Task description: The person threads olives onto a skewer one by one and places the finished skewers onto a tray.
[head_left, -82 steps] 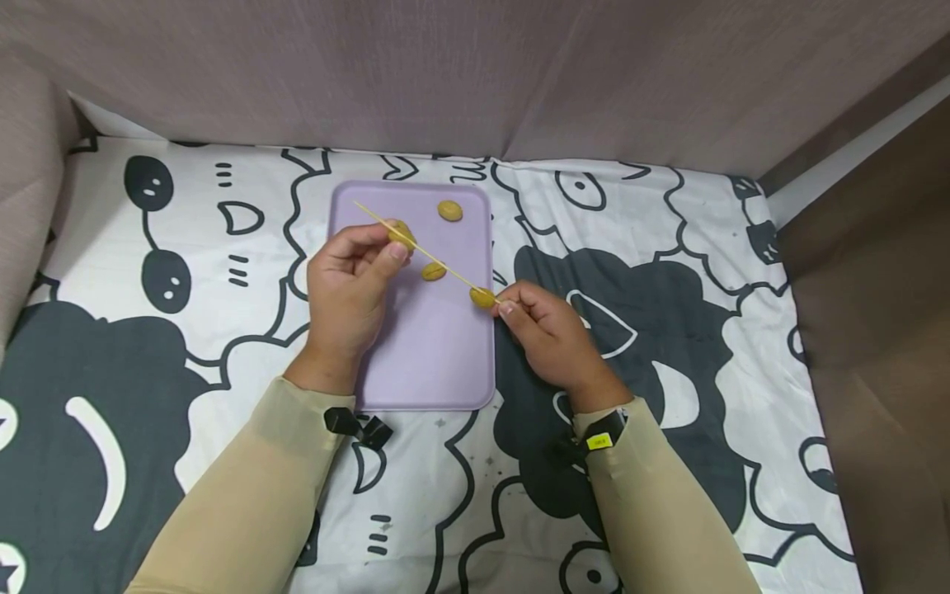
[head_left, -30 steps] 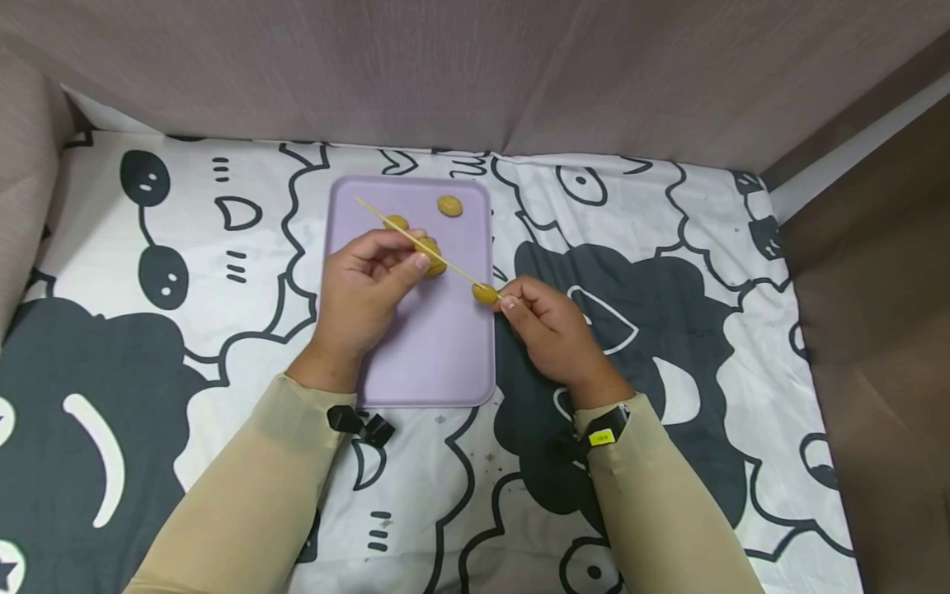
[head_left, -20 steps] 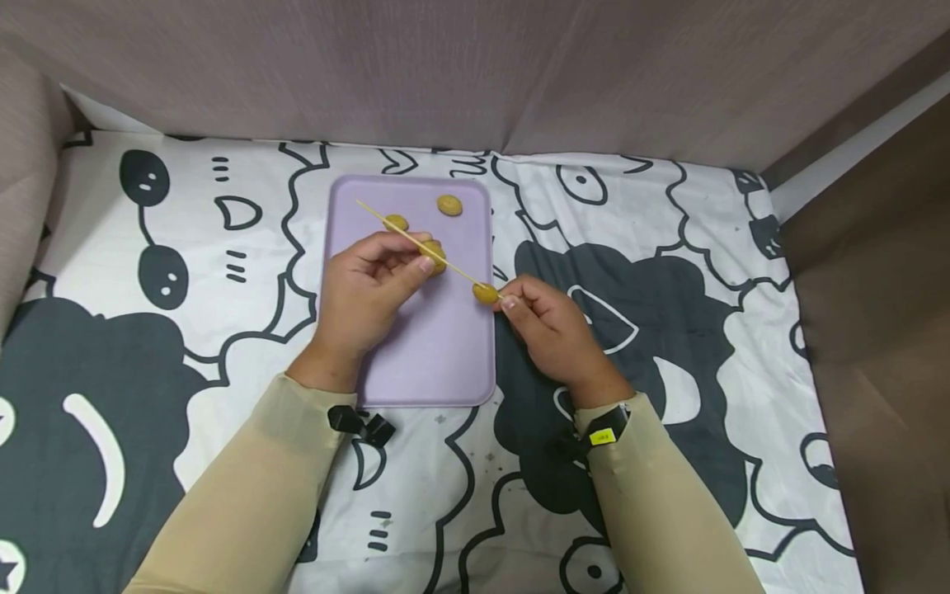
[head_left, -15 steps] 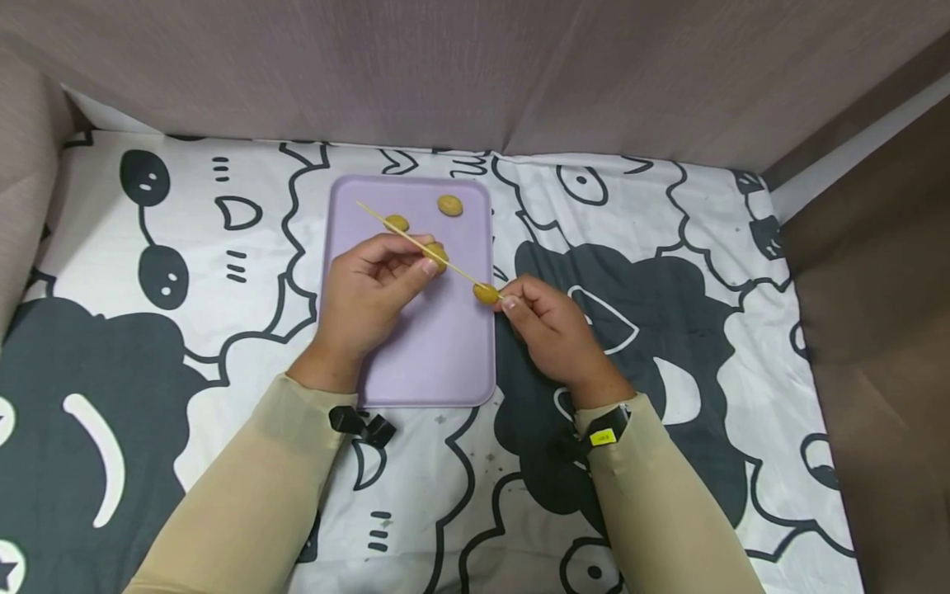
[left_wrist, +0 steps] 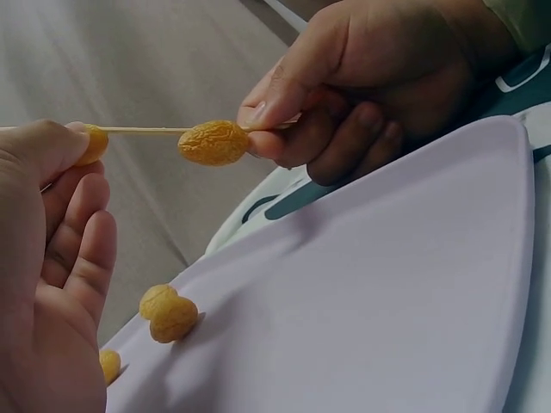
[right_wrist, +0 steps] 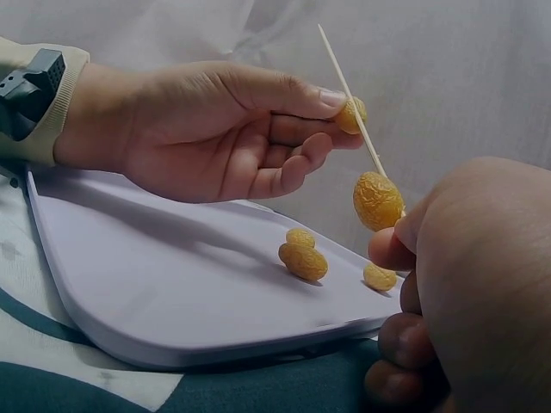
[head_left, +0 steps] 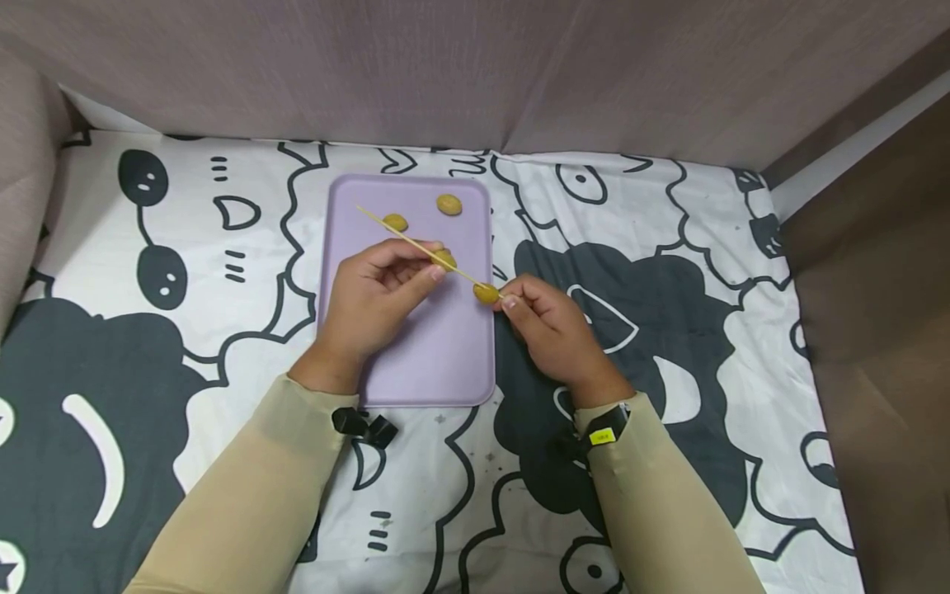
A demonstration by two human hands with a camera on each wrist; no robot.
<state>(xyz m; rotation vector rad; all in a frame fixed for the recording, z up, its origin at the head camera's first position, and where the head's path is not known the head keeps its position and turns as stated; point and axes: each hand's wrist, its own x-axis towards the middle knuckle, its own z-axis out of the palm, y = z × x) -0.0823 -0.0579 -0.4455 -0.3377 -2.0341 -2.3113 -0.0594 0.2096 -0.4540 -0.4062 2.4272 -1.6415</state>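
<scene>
My left hand [head_left: 371,297] pinches a wrinkled yellow oval fruit [right_wrist: 351,116] between thumb and index finger, its other fingers loosely bent. A thin wooden skewer [right_wrist: 334,60] runs past the thumb and overlaps this fruit; I cannot tell whether it pierces it. My right hand [head_left: 552,330] pinches the skewer's near end with thumb and forefinger. Right at those fingertips, a second wrinkled fruit [left_wrist: 213,143] sits on the skewer. Both hands are raised over the lilac tray [head_left: 426,363], the right one at its right edge.
On the tray lie more yellow fruits, one at the back right [head_left: 449,205] and one further left [head_left: 396,222]. A third is hidden in the head view behind the left hand's fruit. A white cloth [head_left: 275,198] with black cartoon drawings lies beneath, with a grey curtain [head_left: 297,74] behind.
My left hand has moved right and toward me along the skewer with its fruit, closer to the fruit at the right fingertips. The right hand has hardly moved.
</scene>
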